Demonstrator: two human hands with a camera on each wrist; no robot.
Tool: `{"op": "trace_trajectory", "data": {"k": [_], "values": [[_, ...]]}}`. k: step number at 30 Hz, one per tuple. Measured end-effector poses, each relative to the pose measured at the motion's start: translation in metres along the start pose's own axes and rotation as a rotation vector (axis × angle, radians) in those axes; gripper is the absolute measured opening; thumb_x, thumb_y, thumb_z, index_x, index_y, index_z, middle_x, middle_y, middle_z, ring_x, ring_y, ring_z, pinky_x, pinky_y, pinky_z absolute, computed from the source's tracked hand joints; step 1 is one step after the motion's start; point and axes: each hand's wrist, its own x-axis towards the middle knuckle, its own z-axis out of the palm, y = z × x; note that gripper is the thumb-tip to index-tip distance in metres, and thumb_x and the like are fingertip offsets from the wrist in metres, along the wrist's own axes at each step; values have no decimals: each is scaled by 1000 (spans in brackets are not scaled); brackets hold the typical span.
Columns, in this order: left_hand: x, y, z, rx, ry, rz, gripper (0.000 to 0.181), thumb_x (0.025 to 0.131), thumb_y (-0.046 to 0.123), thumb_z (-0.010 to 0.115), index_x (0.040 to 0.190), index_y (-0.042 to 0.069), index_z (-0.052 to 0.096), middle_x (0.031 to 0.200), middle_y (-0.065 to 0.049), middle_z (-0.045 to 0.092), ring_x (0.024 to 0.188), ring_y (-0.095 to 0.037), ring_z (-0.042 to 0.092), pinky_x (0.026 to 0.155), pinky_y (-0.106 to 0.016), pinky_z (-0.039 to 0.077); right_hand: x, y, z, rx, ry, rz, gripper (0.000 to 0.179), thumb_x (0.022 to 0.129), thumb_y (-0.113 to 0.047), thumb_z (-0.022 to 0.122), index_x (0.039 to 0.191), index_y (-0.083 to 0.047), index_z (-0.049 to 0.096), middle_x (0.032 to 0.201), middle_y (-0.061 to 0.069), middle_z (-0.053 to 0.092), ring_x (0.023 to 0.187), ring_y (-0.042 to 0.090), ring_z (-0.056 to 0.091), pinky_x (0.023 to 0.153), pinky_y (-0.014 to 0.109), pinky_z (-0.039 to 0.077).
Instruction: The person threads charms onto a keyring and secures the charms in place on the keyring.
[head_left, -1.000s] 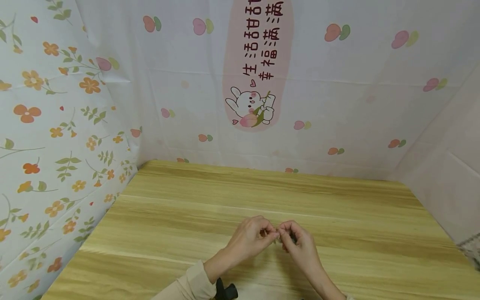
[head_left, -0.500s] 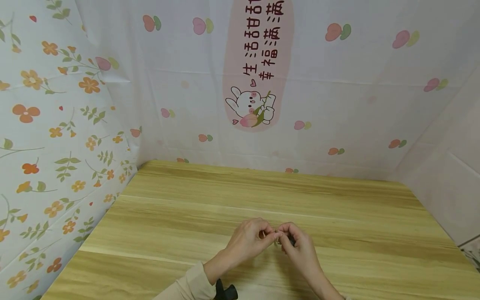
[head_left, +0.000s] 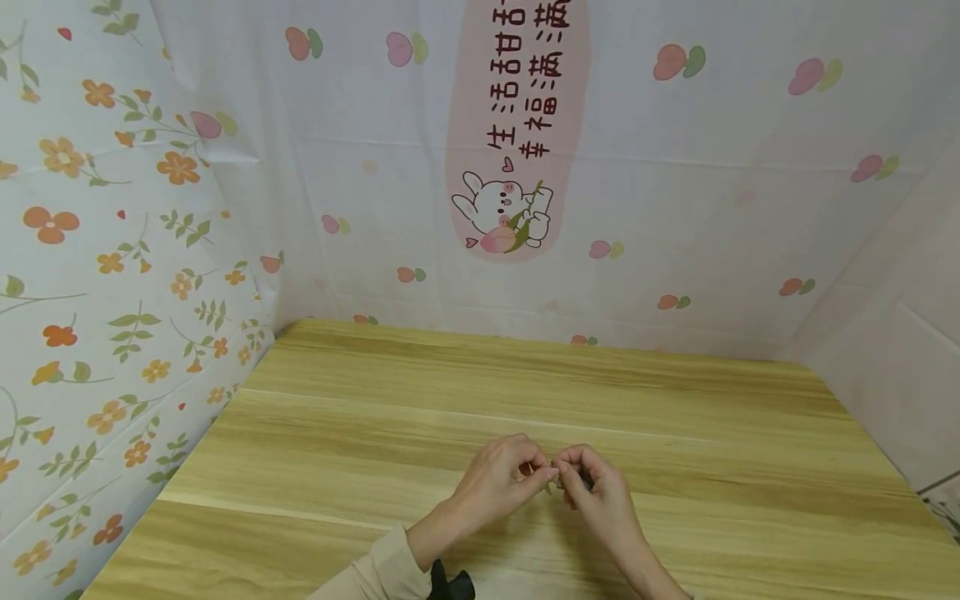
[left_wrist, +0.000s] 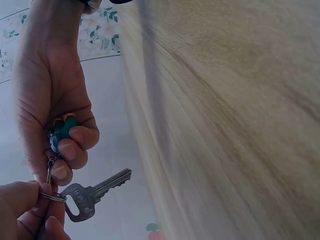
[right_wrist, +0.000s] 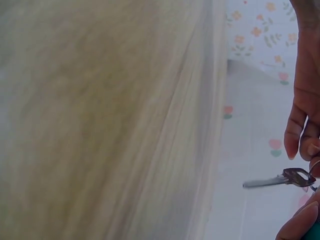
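Note:
Near the front of the wooden table (head_left: 420, 383), my left hand (head_left: 502, 475) and right hand (head_left: 596, 492) meet fingertip to fingertip. Between them, a split key ring (left_wrist: 52, 196) is pinched by the left thumb and fingers, with the right fingertips right against it. A silver key (left_wrist: 82, 200) hangs from this ring, its toothed blade sticking out sideways. Curled fingers of the right hand hold a small green figurine charm (left_wrist: 62, 130) with orange bits against the palm. A short chain (left_wrist: 50, 162) runs from charm toward ring. In the head view the fingers hide most of this.
Floral cloth (head_left: 135, 333) hangs along the left side, and a white printed cloth (head_left: 360, 208) stands behind the table. A black device (head_left: 452, 583) sits by the left wrist, below the beige sleeve (head_left: 382, 562).
Both hands stay together in nearly the same place, with only small finger movements. A dark part in the right hand shows slightly differently. The head view has shifted a little.

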Motion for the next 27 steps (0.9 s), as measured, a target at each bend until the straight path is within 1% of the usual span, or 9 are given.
{"op": "trace_trajectory", "data": {"k": [3,6,8,11,14,19,22,27], "values": [[0,1,0,7,-4,-24,17,87,21,67,71,16,66,74,8,62,66,-1,52,60,-11,39,0,0,0,-6,-2,-13,8,89,5,57,84,-1,59,67,5,56,51,3,47,43,23,42],[-1,1,0,-6,-8,-59,22,88,23,66,67,18,64,72,11,60,64,2,48,58,-12,39,-1,0,0,-25,-3,-47,9,89,6,57,84,-1,59,66,5,57,51,3,47,43,23,42],[-1,1,-1,-27,-10,-80,24,88,25,65,65,19,64,71,12,60,63,3,47,57,-12,39,0,1,1,-38,-6,-65,10,88,7,57,84,-2,59,66,4,57,51,2,47,42,22,41],[-1,1,0,-46,-11,-89,26,89,27,65,65,19,64,72,11,61,61,5,46,56,-12,40,-1,2,1,-46,-10,-78,11,88,8,57,84,-3,59,66,3,57,52,0,46,42,22,40],[-1,1,0,-34,-11,-73,25,89,26,65,66,17,65,72,10,62,61,6,46,56,-11,39,-1,2,2,-54,-7,-72,12,88,8,58,83,-3,59,66,2,56,52,0,46,42,22,40],[-1,0,1,8,5,-22,21,88,23,66,68,16,66,71,8,62,64,2,48,59,-11,38,-2,2,2,-56,-7,-34,12,88,7,57,83,-3,59,66,2,56,52,1,46,42,23,41],[-2,-1,1,23,15,4,19,88,22,67,70,15,66,73,6,63,67,-1,52,61,-12,39,-2,2,1,-38,-14,-1,11,89,6,56,83,-3,58,67,4,56,52,3,47,44,23,42],[-2,-1,2,30,21,31,19,88,22,66,72,14,66,76,4,65,69,-4,55,62,-11,39,-1,2,1,-5,-22,47,9,90,5,56,84,-1,58,68,5,55,53,4,48,45,24,44]]}}
